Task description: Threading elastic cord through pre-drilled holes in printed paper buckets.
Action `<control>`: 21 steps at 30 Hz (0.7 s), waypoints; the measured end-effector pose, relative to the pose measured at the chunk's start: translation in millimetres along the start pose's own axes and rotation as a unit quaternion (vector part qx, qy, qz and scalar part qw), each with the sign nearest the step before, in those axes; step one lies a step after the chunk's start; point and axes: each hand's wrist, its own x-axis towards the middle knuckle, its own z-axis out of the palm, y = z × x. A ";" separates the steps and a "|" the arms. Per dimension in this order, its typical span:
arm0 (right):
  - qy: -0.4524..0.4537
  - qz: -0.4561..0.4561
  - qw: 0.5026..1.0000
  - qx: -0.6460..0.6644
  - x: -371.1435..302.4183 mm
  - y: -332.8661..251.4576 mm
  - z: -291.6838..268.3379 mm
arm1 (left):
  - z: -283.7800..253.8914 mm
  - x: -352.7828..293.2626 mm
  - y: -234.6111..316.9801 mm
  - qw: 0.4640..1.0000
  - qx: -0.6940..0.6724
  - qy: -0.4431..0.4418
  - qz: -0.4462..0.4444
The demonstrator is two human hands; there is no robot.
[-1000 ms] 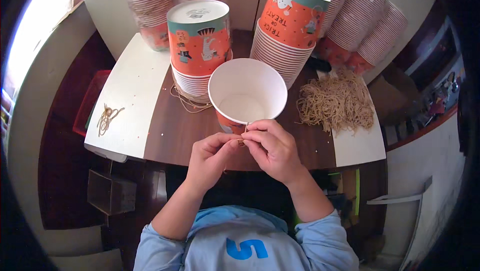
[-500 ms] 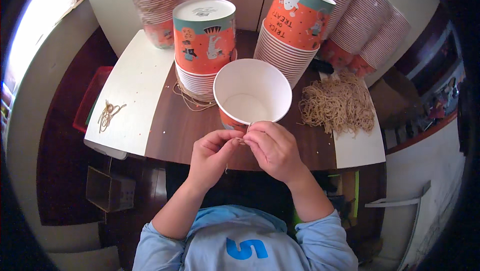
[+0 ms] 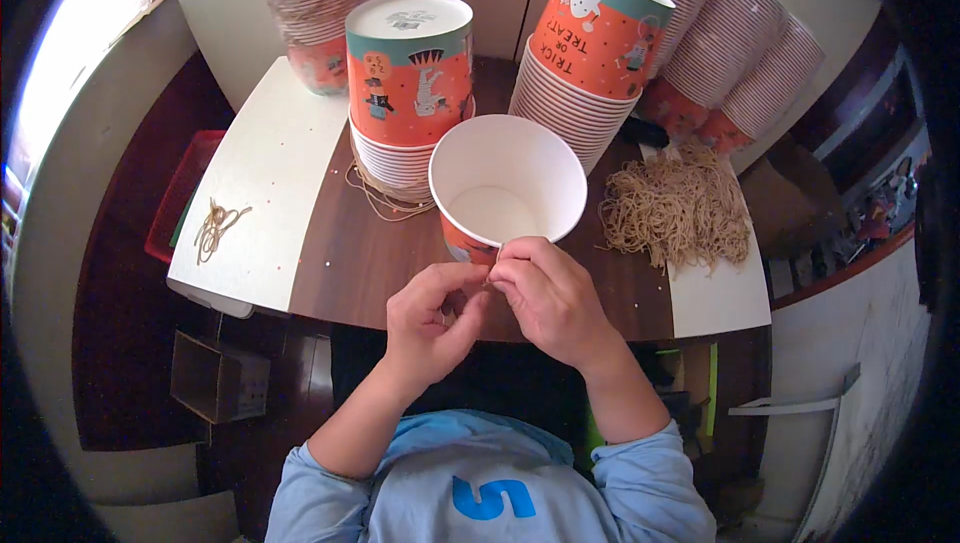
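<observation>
A white-lined paper bucket (image 3: 508,183) with an orange printed outside stands upright before me, its mouth facing up. Close to its near side, my right hand (image 3: 552,298) pinches a thin tan cord (image 3: 497,258) between thumb and fingertips. My left hand (image 3: 435,318) meets it there, fingers curled in around the same cord, the thumb a little apart from the forefinger. Most of the cord is hidden by my fingers. To the right lies a tangled heap of tan cords (image 3: 675,208).
Upside-down nested bucket stacks stand behind, one at left (image 3: 410,93) and one leaning at right (image 3: 590,53). Wrapped stacks (image 3: 735,53) line the wall. A few loose cords (image 3: 217,230) lie on the white left part of the table (image 3: 250,173). An open cardboard box (image 3: 220,378) sits below.
My left thumb has moved away from the left forefinger and down, opening a gap between them. The right hand stays pinched at the bucket's near rim. The bucket has hardly shifted.
</observation>
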 end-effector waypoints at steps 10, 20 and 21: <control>0.053 0.040 0.997 0.044 -7.1 -5.3 5.7 | 2.0 -4.3 -10.9 0.996 -0.019 0.029 -0.086; 0.080 0.407 0.794 0.443 -32.7 -2.6 34.9 | 2.0 -10.8 -22.8 0.889 -0.325 0.002 -0.323; 0.080 0.426 0.746 0.506 -31.8 -1.0 36.9 | 2.7 -12.0 -24.1 0.889 -0.323 0.005 -0.324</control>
